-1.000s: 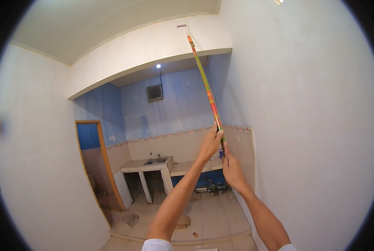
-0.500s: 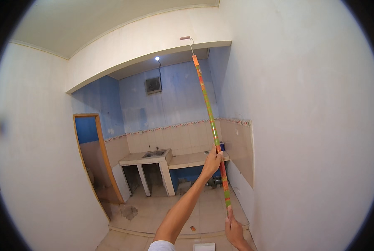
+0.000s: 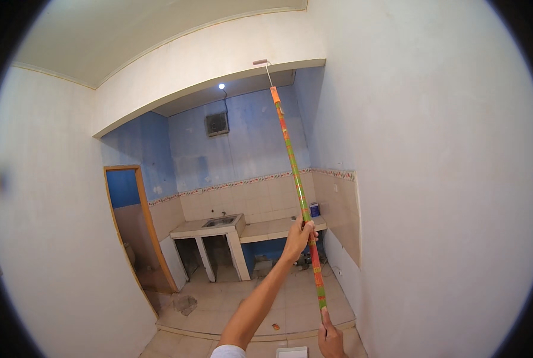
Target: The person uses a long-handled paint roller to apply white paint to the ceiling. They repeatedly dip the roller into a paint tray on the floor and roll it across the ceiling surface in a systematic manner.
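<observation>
A paint roller point(image 3: 260, 62) with a short, narrow sleeve is fixed by its wire frame to the top of a long green and orange striped pole point(image 3: 295, 170). The sleeve lies against the white beam point(image 3: 206, 59) close to its lower edge; whether it presses on the surface I cannot tell. Partway down the pole, my left hand point(image 3: 300, 237) is wrapped around it with the arm stretched forward. My right hand point(image 3: 331, 340) grips the pole's lower end, its thumb laid along the shaft.
Beyond the beam stand a tiled counter with a sink point(image 3: 220, 221) and a blue can point(image 3: 315, 210). A white tray point(image 3: 292, 352) sits on the floor near me, below a raised step point(image 3: 248, 335). White walls rise on both sides, with an orange-framed doorway point(image 3: 142, 221) at left.
The roller has moved down the beam and slightly left, toward its lower edge. Both hands have come lower with the pole, still gripping it.
</observation>
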